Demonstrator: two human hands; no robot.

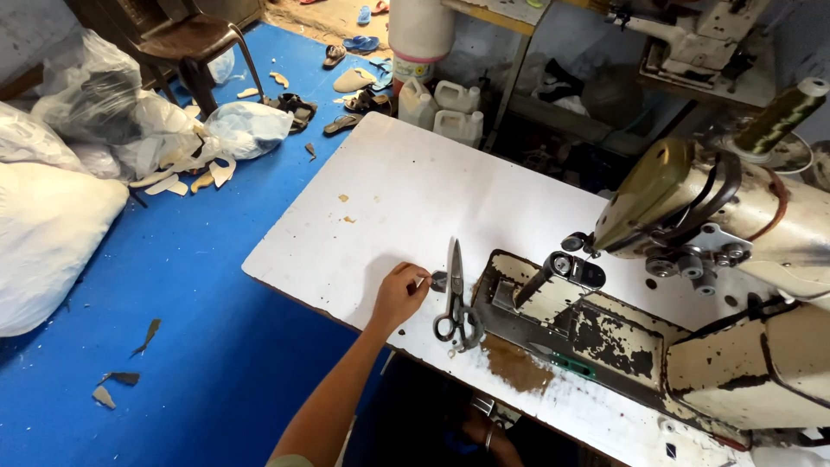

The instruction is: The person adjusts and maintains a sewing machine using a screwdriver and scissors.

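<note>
Pinching with thumb and fingertips, the left hand [399, 294] has its grip closed on a small dark scrap [438, 280], flat and roughly square, lying on the white table [389, 199] just left of the scissors [456, 298]. Those lie closed, blades pointing away, beside the worn sewing machine [692, 285]. Only a bit of the right hand [475, 425] shows below the table edge; its grip cannot be told.

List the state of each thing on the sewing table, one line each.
Left hand: on the table, fingertips pinching a small dark piece.
Right hand: below the table edge, mostly hidden.
Scissors: closed, lying flat, blades pointing away.
Sewing machine: paint worn, nothing under the foot.
Thread cone: upright on the machine.
</note>
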